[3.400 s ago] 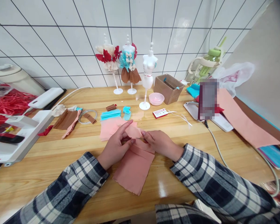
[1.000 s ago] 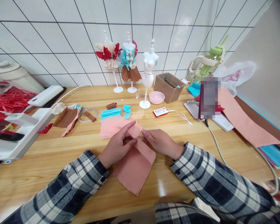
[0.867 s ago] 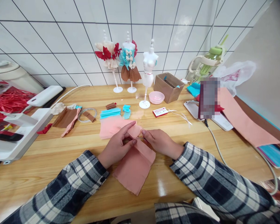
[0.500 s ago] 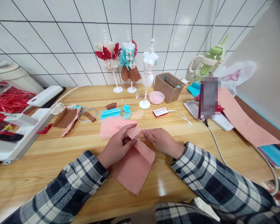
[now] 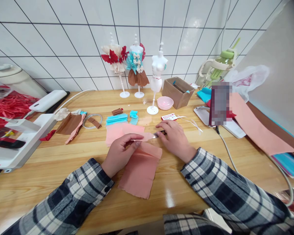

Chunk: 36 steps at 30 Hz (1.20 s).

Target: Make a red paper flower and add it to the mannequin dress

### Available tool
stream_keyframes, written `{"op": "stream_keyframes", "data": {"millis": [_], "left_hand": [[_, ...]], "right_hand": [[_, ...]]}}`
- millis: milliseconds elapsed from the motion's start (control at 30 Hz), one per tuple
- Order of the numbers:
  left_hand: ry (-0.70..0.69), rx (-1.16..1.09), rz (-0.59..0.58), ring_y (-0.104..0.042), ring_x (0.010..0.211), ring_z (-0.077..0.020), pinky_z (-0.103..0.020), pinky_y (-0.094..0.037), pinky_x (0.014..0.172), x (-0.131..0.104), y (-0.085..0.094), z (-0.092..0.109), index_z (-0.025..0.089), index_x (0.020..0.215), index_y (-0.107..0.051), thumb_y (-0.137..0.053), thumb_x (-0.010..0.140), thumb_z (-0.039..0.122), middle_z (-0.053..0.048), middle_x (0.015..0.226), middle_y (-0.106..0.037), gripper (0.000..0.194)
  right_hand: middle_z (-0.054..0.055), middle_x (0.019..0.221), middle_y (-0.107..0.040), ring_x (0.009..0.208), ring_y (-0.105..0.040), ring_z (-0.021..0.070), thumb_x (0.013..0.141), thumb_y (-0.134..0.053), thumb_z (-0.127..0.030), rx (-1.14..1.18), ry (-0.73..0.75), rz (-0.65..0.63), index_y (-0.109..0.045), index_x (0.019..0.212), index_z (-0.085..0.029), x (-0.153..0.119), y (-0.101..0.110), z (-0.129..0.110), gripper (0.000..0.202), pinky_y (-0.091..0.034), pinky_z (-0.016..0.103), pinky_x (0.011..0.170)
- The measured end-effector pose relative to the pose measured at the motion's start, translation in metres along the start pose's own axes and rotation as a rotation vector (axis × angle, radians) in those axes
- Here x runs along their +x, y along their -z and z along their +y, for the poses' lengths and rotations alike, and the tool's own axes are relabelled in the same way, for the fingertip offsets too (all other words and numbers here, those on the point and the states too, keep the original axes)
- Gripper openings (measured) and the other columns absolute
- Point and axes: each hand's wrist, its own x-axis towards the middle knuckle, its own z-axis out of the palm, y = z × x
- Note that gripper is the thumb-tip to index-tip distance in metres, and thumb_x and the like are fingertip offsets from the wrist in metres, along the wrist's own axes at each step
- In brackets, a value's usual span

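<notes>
My left hand (image 5: 123, 151) pinches the top of a sheet of pink crepe paper (image 5: 138, 176) between thumb and fingers. The sheet hangs down over the wood table with a folded band near its top. A narrow pink strip (image 5: 147, 136) sticks out to the right from those fingers. In my right hand (image 5: 175, 138) is a small dark-handled blade (image 5: 156, 134), its silver point at the strip's right end; the fingers hide most of the handle, so its exact kind is unclear. Behind my left hand lie lighter pink paper sheets (image 5: 114, 133).
Folded blue paper (image 5: 117, 119), a pink bowl (image 5: 165, 103), a cardboard box (image 5: 177, 93) and three mannequins, one bare (image 5: 158, 68), stand or lie farther back. A power strip (image 5: 36, 138) is at left. A phone (image 5: 220, 104) stands at right with its cable (image 5: 226, 150) trailing forward.
My right hand has shifted right and slightly up, drawing the blade to the strip's right end. The pink sheet under my left hand has swung a little and straightened.
</notes>
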Motion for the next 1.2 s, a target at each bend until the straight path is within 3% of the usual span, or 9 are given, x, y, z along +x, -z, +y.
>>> {"op": "stream_keyframes", "data": {"millis": [67, 200, 400, 567, 700, 800, 933, 1000, 1200], "left_hand": [[-0.016, 0.009, -0.012, -0.064, 0.086, -0.0173, -0.027, -0.051, 0.077, 0.000, -0.001, -0.001, 0.018, 0.099, -0.066, -0.055, 0.085, 0.031, -0.005, 0.098, -0.070, 0.022], [-0.066, 0.025, -0.010, -0.063, 0.089, -0.0176, -0.028, -0.051, 0.077, -0.002, -0.003, -0.003, 0.019, 0.106, -0.062, -0.057, 0.083, 0.028, -0.005, 0.103, -0.068, 0.025], [-0.080, -0.027, 0.028, -0.063, 0.075, -0.0150, -0.028, -0.051, 0.073, -0.002, -0.005, -0.003, 0.019, 0.122, -0.047, -0.056, 0.084, 0.028, 0.000, 0.078, -0.063, 0.040], [-0.156, 0.141, 0.156, -0.063, 0.076, -0.0139, -0.026, -0.052, 0.072, -0.004, -0.003, -0.003, 0.021, 0.115, -0.054, -0.059, 0.082, 0.031, -0.001, 0.086, -0.064, 0.035], [-0.320, 0.307, 0.248, -0.063, 0.077, -0.0139, -0.027, -0.051, 0.075, -0.007, 0.000, -0.002, 0.022, 0.105, -0.061, -0.062, 0.082, 0.028, -0.002, 0.093, -0.066, 0.024], [-0.390, 0.363, 0.262, -0.062, 0.086, -0.0173, -0.031, -0.049, 0.084, -0.006, 0.002, -0.001, 0.022, 0.107, -0.060, -0.061, 0.082, 0.029, -0.003, 0.091, -0.066, 0.026], [-0.394, 0.337, 0.162, -0.047, 0.120, -0.0271, -0.045, -0.034, 0.105, -0.001, 0.004, 0.001, 0.020, 0.123, -0.051, -0.063, 0.077, 0.047, -0.011, 0.126, -0.056, 0.055], [-0.382, 0.348, 0.099, -0.038, 0.129, -0.0299, -0.048, -0.028, 0.109, 0.002, 0.005, 0.001, 0.021, 0.122, -0.053, -0.067, 0.071, 0.051, -0.011, 0.132, -0.052, 0.060], [-0.264, 0.347, 0.093, -0.055, 0.111, -0.0261, -0.047, -0.033, 0.103, 0.005, 0.004, -0.002, 0.022, 0.079, -0.066, -0.061, 0.078, 0.039, -0.007, 0.101, -0.068, 0.018]], "right_hand": [[0.010, 0.118, -0.059, 0.113, -0.050, 0.0221, 0.090, -0.048, -0.036, 0.196, 0.145, 0.039, -0.056, 0.115, -0.018, -0.002, 0.001, -0.008, 0.032, -0.036, 0.038, 0.099], [0.009, 0.120, -0.061, 0.112, -0.052, 0.0225, 0.079, -0.063, -0.046, 0.398, 0.303, -0.078, -0.050, 0.126, -0.019, -0.007, 0.001, -0.024, 0.056, -0.040, 0.037, 0.096], [0.001, 0.074, -0.068, 0.073, -0.059, 0.0153, 0.082, -0.063, -0.029, 0.371, 0.218, -0.056, -0.069, 0.088, -0.020, -0.010, -0.006, -0.024, 0.012, -0.042, 0.030, 0.072], [0.001, 0.071, -0.066, 0.069, -0.056, 0.0137, 0.082, -0.062, -0.024, 0.359, 0.209, -0.041, -0.067, 0.079, -0.019, -0.010, -0.004, -0.024, 0.008, -0.040, 0.027, 0.068], [0.001, 0.069, -0.062, 0.067, -0.053, 0.0132, 0.084, -0.059, -0.024, 0.343, 0.251, -0.057, -0.062, 0.076, -0.018, -0.010, 0.000, -0.027, 0.011, -0.038, 0.027, 0.068], [0.001, 0.069, -0.060, 0.069, -0.052, 0.0140, 0.085, -0.057, -0.025, 0.316, 0.305, -0.089, -0.060, 0.075, -0.018, -0.011, 0.002, -0.028, 0.013, -0.037, 0.028, 0.068], [0.003, 0.071, -0.060, 0.071, -0.051, 0.0155, 0.088, -0.053, -0.027, 0.267, 0.346, -0.083, -0.059, 0.076, -0.018, -0.012, 0.003, -0.028, 0.015, -0.036, 0.029, 0.068], [0.003, 0.073, -0.061, 0.072, -0.051, 0.0158, 0.089, -0.051, -0.027, 0.258, 0.349, -0.074, -0.059, 0.079, -0.018, -0.012, 0.003, -0.028, 0.016, -0.037, 0.029, 0.068], [0.006, 0.084, -0.066, 0.080, -0.056, 0.0184, 0.089, -0.051, -0.035, 0.247, 0.304, -0.076, -0.061, 0.090, -0.019, -0.012, 0.006, -0.027, 0.019, -0.040, 0.032, 0.074]]}}
